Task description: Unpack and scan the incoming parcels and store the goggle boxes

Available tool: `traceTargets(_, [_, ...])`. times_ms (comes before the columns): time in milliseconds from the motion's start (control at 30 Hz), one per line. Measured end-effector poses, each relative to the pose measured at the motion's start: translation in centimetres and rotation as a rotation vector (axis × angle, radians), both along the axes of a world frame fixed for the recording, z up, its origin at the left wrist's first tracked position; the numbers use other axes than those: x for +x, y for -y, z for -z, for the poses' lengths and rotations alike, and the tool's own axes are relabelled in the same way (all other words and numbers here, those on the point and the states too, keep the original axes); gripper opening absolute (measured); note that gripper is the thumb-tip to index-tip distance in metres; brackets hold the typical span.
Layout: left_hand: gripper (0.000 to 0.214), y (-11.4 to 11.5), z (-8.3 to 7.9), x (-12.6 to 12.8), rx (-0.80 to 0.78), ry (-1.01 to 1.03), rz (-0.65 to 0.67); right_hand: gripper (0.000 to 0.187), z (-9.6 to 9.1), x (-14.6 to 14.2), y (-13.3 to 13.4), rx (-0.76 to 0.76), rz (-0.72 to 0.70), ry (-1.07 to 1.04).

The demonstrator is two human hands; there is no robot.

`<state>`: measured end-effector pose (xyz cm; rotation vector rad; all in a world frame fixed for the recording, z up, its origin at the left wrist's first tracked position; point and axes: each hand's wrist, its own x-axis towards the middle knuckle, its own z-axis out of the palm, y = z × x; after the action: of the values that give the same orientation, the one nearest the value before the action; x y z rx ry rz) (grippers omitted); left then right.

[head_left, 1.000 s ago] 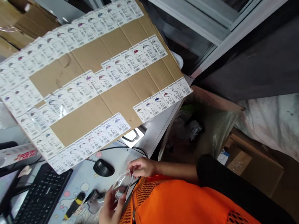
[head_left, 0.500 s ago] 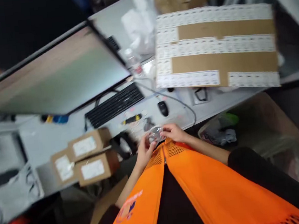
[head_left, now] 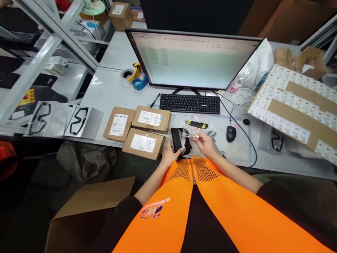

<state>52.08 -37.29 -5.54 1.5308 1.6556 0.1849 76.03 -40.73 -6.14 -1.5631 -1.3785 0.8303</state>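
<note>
At the desk's front edge, my left hand (head_left: 169, 154) is closed on the near side of a black case (head_left: 176, 141) that stands open. My right hand (head_left: 205, 143) pinches a crinkled clear plastic bag (head_left: 191, 134) at the case's right side. What the bag contains is too small to make out. Just beyond my hands lies a yellow and black utility knife (head_left: 197, 124). Grey material (head_left: 212, 135) lies partly hidden behind my right hand.
Three labelled cardboard parcels (head_left: 144, 142) lie to the left. Behind are a keyboard (head_left: 189, 103) and a monitor (head_left: 194, 56); a mouse (head_left: 231, 134) with its cable is on the right. A large label-covered cardboard sheet (head_left: 307, 113) leans at far right. Tape rolls (head_left: 139, 81) sit back left.
The view has swung left and levelled. My hands went from a clear plastic item held in front of the vest to the black case, which my left hand now grips.
</note>
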Motion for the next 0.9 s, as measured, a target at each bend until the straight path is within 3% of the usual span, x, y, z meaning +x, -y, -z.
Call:
traceTargets(67, [0.090, -0.4, 1.1, 0.3, -0.061, 0.023, 0.019, 0.024, 0.9, -1.0, -0.6, 0.010, -0.078, 0.110])
traceTargets(167, [0.084, -0.7, 2.0, -0.3, -0.069, 0.080, 0.053, 0.033, 1.6, -1.6, -0.8, -0.062, -0.280, 0.328])
traceTargets(300, [0.086, -0.7, 2.4, -1.7, -0.050, 0.174, 0.125, 0.040, 1.3, -1.4, -1.3, -0.202, -0.466, 0.699])
traceTargets(467, [0.086, -0.8, 3.1, -1.5, -0.046, 0.244, 0.126, 0.036, 0.9, -3.7, -2.7, -0.170, -0.665, 0.947])
traceTargets(667, [0.081, -0.2, 4.3, -1.6, -0.096, 0.345, 0.089, 0.031, 2.0, -6.1, -1.2, -0.220, -0.785, 0.975])
traceTargets(833, [0.072, -0.2, 4.8, -2.2, -0.128, 0.419, 0.041, 0.029, 1.6, -3.7, 0.1, -0.136, -0.812, 0.704])
traceTargets(900, [0.069, -0.6, 5.1, -2.1, -0.144, 0.429, 0.002, 0.030, 1.5, -2.5, 0.2, -0.127, -0.710, 0.561])
